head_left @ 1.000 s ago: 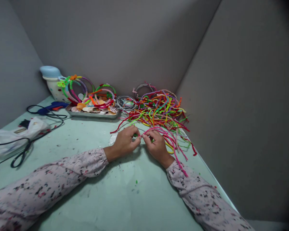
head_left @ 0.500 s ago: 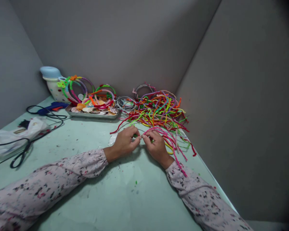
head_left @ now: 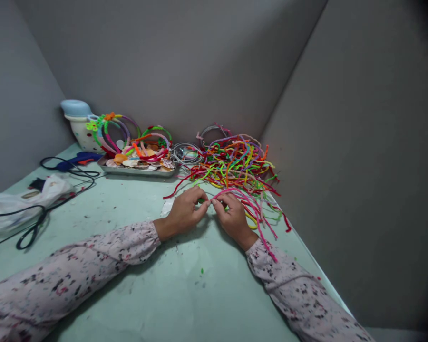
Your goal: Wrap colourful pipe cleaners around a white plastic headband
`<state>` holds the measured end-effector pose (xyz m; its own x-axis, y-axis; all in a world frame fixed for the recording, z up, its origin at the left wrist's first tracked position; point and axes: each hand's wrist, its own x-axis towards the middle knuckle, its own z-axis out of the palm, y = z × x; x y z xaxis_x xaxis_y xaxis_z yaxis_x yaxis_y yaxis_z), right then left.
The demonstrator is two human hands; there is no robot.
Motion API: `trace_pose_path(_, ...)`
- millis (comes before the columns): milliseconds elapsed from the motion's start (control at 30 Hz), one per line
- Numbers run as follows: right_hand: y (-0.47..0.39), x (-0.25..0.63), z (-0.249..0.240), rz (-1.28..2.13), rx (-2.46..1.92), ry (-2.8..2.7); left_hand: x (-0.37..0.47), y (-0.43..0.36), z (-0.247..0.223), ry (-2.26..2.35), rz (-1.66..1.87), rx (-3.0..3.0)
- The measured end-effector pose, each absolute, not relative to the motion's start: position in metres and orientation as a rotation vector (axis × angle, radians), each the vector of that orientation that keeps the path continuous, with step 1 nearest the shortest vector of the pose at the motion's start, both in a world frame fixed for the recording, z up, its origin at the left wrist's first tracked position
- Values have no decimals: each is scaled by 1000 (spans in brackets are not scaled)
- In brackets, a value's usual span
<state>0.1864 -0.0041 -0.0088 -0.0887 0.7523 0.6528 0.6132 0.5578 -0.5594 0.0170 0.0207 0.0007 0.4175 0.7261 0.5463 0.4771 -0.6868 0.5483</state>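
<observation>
My left hand (head_left: pixel 188 209) and my right hand (head_left: pixel 231 216) meet over the table, thumbs and fingers pinched together. Between their fingertips runs the end of a pink pipe cleaner (head_left: pixel 242 194). From there its long part arches over my right hand, and a pink end hangs down by the right sleeve. A thin grey wire curves just behind the fingertips, and a bit of green shows inside the left hand's grip; how these join is hidden. Behind my right hand lies a heap of coloured pipe cleaners (head_left: pixel 235 161).
Coiled grey wire (head_left: pixel 187 153) lies beside a metal tray (head_left: pixel 139 172) of shell-like discs and wrapped hoops (head_left: pixel 117 126). A blue-lidded spotted container (head_left: pixel 80 126) stands at the back left. Black cord (head_left: pixel 44 211), blue-handled tool (head_left: pixel 79 160) and white plastic bag (head_left: pixel 32 199) lie left.
Both hands stay in nearly the same place, still pinching, with only slight movement at the fingertips. The view has shifted very slightly.
</observation>
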Motion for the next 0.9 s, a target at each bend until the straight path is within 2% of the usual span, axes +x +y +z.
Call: trace_pose_path(900,-3,188,-10,200,-1133,-1799,17,21,0,1032,1086,2375)
